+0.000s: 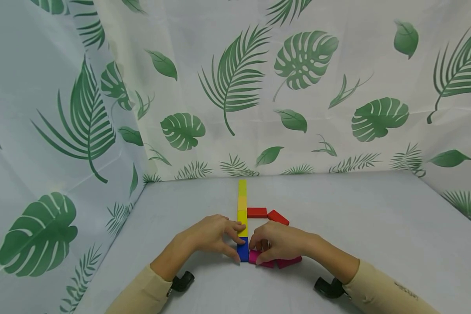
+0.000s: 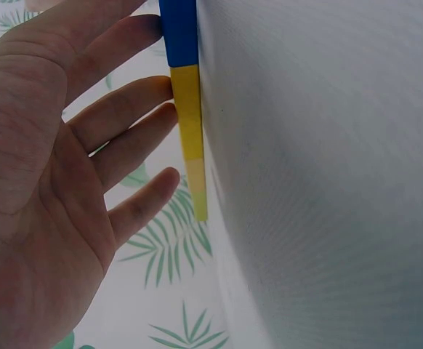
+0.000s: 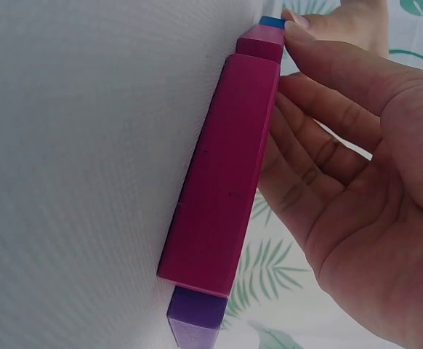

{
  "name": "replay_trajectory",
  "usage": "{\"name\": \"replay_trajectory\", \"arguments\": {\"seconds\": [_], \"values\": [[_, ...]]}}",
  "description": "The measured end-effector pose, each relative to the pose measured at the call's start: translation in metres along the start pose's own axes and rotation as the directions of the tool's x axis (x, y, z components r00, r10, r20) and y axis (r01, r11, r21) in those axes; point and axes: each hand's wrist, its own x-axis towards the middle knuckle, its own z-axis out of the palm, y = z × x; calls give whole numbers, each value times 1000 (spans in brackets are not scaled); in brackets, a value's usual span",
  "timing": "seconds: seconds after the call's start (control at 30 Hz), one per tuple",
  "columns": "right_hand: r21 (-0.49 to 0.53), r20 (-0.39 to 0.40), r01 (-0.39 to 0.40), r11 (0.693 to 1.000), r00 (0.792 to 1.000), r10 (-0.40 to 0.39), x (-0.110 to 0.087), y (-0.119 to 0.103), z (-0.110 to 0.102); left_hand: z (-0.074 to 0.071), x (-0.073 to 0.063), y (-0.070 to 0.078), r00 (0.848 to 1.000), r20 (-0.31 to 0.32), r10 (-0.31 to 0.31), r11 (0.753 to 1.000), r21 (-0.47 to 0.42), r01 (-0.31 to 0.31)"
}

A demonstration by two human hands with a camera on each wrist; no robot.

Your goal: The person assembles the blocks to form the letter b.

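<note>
My left hand (image 1: 213, 233) rests beside a straight column of blocks, its fingertips touching the blue block (image 1: 243, 252) and the lowest yellow block (image 1: 241, 218). Its fingers are spread and fairly straight in the left wrist view. With thumb and fingers, my right hand (image 1: 282, 239) pinches a pink block (image 1: 253, 256) lying just right of the blue one. A darker magenta block (image 3: 219, 174) lies at an angle against the pink block's outer end. Beyond it, a purple block (image 3: 197, 311) shows in the right wrist view; my right arm hides it from the head view.
More yellow blocks (image 1: 242, 187) continue the column toward the back. A red block (image 1: 257, 213) extends right from the column, and a slanted red block (image 1: 278, 217) follows it. The white table (image 1: 172, 196) meets a leaf-patterned curtain (image 1: 243, 87) behind and on both sides.
</note>
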Motion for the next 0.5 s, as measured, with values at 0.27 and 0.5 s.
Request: {"name": "replay_trajectory", "arguments": {"seconds": [0.27, 0.5], "values": [[-2, -3, 19, 1000, 1000, -19, 0, 0, 0, -1, 0, 1, 1000, 6, -15, 1000, -12, 15], [3, -5, 20, 1000, 1000, -20, 0, 1, 0, -1, -1, 2, 1000, 6, -16, 1000, -7, 16]]}}
